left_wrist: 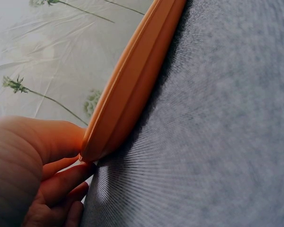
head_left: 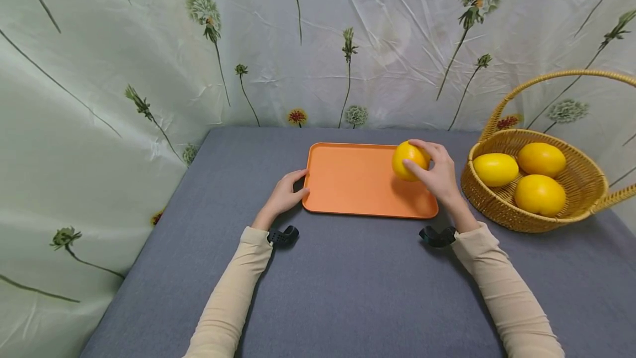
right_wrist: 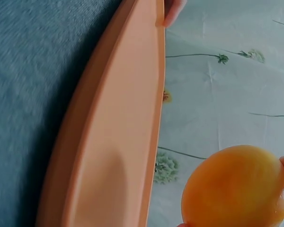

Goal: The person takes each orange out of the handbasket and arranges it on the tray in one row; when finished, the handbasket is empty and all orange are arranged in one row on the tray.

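Observation:
An orange rectangular tray (head_left: 348, 178) lies on the grey cloth. At its left end my left hand (head_left: 285, 195) pinches the rim; in the left wrist view the fingers (left_wrist: 61, 182) sit at the tray's corner, some on each side of its edge. Over the right part of the tray, my right hand (head_left: 439, 173) holds a smooth, rounded yellow-orange fruit (head_left: 404, 160) between thumb and fingers. The right wrist view shows this fruit (right_wrist: 236, 189) raised above the tray surface (right_wrist: 125, 118), its shadow falling there.
To the right stands a woven wicker basket (head_left: 482, 195) with a tall arched handle (head_left: 556, 74). Inside it lie a yellow fruit (head_left: 495, 169) and two yellow-orange fruits (head_left: 540, 195). A flower-printed curtain (head_left: 278, 70) hangs behind and left of the grey-covered table (head_left: 348, 286).

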Demonstrator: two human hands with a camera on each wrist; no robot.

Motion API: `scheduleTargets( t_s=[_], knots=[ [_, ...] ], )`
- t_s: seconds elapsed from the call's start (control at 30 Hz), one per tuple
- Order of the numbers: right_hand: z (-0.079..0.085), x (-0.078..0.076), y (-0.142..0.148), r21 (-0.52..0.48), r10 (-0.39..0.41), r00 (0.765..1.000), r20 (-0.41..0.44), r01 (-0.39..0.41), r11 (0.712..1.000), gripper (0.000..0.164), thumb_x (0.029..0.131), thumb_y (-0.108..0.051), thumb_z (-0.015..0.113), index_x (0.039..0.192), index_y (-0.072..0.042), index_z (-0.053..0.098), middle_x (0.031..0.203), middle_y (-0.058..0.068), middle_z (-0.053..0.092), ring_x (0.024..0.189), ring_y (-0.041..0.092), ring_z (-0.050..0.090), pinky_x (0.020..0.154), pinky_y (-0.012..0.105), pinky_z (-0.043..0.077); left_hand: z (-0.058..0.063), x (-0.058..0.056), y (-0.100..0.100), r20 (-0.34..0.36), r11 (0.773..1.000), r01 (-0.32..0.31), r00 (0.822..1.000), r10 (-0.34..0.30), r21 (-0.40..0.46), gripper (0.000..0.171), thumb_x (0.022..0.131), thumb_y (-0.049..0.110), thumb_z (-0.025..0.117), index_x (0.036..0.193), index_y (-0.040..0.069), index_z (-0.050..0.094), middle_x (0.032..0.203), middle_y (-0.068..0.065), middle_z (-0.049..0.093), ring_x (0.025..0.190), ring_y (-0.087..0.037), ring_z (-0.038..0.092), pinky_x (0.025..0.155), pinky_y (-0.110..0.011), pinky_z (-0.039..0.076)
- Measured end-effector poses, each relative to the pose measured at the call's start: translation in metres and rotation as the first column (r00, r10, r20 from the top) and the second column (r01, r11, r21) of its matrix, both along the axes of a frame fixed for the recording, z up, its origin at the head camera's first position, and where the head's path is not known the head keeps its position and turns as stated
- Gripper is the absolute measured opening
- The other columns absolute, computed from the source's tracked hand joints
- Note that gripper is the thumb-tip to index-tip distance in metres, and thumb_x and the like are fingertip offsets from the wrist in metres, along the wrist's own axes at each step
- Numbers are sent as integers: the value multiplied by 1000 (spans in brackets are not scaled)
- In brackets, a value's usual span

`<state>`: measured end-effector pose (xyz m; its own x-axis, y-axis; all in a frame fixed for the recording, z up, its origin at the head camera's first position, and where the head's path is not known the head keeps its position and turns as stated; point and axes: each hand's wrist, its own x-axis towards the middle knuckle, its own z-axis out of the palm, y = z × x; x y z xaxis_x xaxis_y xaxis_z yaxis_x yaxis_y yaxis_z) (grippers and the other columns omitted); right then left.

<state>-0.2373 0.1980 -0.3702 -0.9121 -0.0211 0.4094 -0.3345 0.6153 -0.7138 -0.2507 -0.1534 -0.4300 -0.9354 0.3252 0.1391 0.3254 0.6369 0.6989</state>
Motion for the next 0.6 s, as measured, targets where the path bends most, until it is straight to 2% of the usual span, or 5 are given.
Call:
scheduleTargets(
  t_s=[0.17, 0.4, 0.6],
  knots=[
    [-3, -3, -9, -3, 21, 1000, 16, -21, 1000, 46, 83, -28, 66, 126, -14, 56, 125, 21, 48, 113, 34, 44, 85, 47, 37, 0, 0, 0, -6, 1000, 1, 1000, -1, 2, 54, 88, 15, 57, 137, -1, 41, 141, -22, 43, 134, -36, 36, 112, -48, 29],
    [-6, -8, -29, -31, 62, 993, 100, -59, 998, 48, 83, -30, 66, 128, -15, 54, 129, 19, 47, 115, 34, 43, 90, 49, 40, 1, 1, 0, 0, 1000, -6, 1000, 6, 7, 54, 87, 14, 57, 136, -1, 41, 141, -22, 43, 134, -36, 37, 112, -48, 30],
    [-9, -13, -46, -77, 137, 984, 117, -128, 989, 46, 84, -26, 65, 127, -13, 55, 129, 16, 53, 115, 32, 45, 91, 47, 40, 1, 1, 1, -3, 1000, 0, 1000, 0, 10, 54, 87, 14, 57, 136, -1, 41, 141, -22, 43, 134, -36, 37, 112, -48, 30]
  ],
)
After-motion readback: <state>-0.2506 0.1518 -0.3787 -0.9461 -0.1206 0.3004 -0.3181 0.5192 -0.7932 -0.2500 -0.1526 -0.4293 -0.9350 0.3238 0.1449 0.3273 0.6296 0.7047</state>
